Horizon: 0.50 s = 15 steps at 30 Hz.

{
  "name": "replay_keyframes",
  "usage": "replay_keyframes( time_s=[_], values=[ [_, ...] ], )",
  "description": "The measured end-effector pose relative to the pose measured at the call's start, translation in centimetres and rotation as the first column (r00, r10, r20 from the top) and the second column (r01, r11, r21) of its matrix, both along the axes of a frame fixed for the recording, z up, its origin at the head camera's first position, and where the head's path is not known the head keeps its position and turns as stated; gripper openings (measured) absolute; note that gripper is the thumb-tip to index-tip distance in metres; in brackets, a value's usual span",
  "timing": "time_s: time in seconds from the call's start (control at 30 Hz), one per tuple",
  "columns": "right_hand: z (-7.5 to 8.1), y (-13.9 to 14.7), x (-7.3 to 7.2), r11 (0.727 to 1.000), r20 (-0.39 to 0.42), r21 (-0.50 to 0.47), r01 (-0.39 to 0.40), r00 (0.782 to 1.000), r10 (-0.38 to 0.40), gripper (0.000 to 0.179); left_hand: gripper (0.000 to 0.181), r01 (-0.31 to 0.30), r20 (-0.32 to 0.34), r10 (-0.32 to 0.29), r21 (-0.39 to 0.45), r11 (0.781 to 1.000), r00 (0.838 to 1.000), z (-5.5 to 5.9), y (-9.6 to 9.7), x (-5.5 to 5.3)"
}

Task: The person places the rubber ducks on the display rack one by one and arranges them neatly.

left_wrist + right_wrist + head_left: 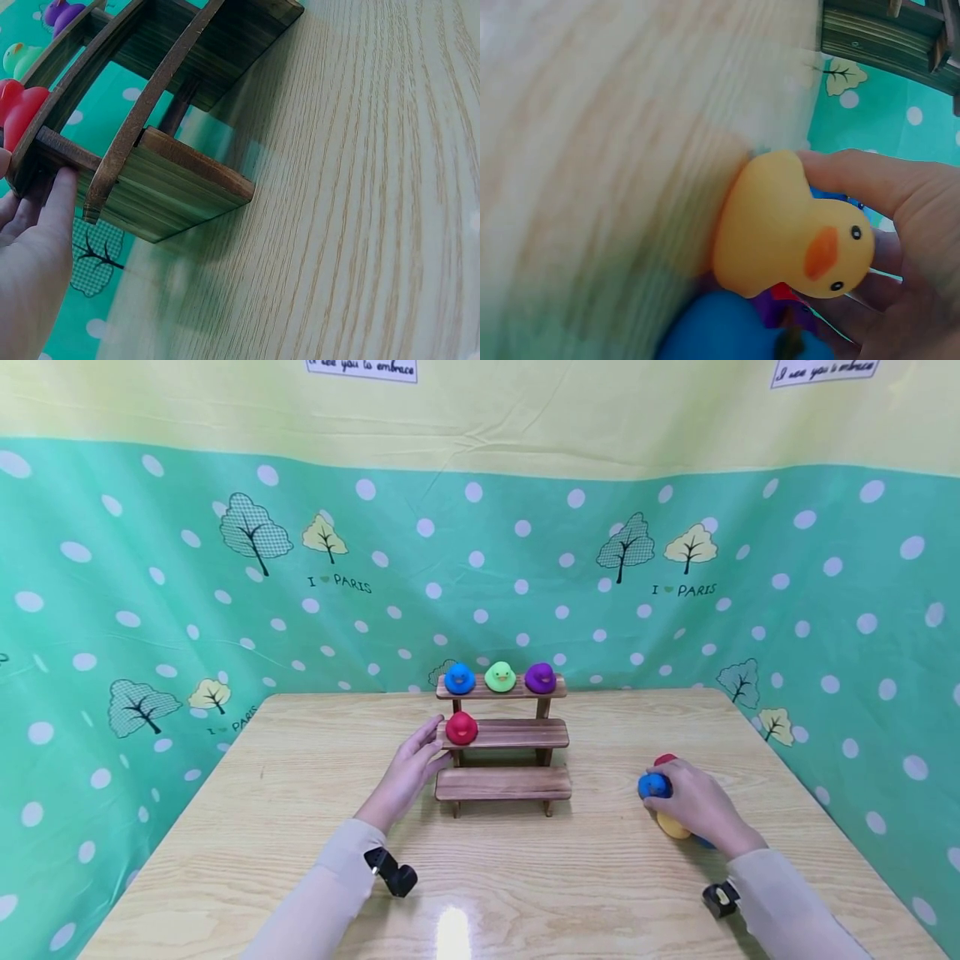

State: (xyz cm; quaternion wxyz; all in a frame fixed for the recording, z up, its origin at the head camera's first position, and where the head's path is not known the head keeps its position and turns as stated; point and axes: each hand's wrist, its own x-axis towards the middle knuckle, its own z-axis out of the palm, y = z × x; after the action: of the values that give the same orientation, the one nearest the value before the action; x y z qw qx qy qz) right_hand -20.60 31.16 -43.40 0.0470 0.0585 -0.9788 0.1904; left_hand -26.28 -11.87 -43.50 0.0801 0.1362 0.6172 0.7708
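A wooden three-tier display rack (502, 783) stands on the table. My left hand (405, 777) is at its left end, fingers mostly straight, touching the rack by the middle tier in the left wrist view. Beside those fingers, a red rubber duck (461, 728) sits on the middle tier. Along the top tier are a blue duck (460, 679), a green duck (500, 677) and a purple duck (540, 678). At the right, my right hand (697, 802) pinches another blue duck (652, 786) between thumb and fingers. A yellow duck (769, 225) lies under that hand.
More ducks cluster around my right hand: a red one (665, 760), a blue one (720, 334) and a purple one (780, 309), partly hidden. The light wood table (315, 760) ends at a green dotted curtain (360, 635) behind and at both sides.
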Motion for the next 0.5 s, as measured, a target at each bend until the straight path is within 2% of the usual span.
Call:
replay_keyframes(
  time_s=[0.27, 0.5],
  values=[
    [1.0, -0.4, 0.0, 0.998, -0.028, -0.060, -0.037, 0.999, 0.036, 0.052, 0.055, -0.006, -0.005, 0.006, -0.001, 1.000, 1.000, 0.2, 0.1, 0.1],
    [2.2, -1.1, 0.1, 0.993, -0.081, -0.079, -0.085, 0.994, 0.078, 0.051, 0.058, 0.002, -0.071, -0.003, -0.011, 1.000, 0.998, 0.0, -0.1, 0.2]
  ],
)
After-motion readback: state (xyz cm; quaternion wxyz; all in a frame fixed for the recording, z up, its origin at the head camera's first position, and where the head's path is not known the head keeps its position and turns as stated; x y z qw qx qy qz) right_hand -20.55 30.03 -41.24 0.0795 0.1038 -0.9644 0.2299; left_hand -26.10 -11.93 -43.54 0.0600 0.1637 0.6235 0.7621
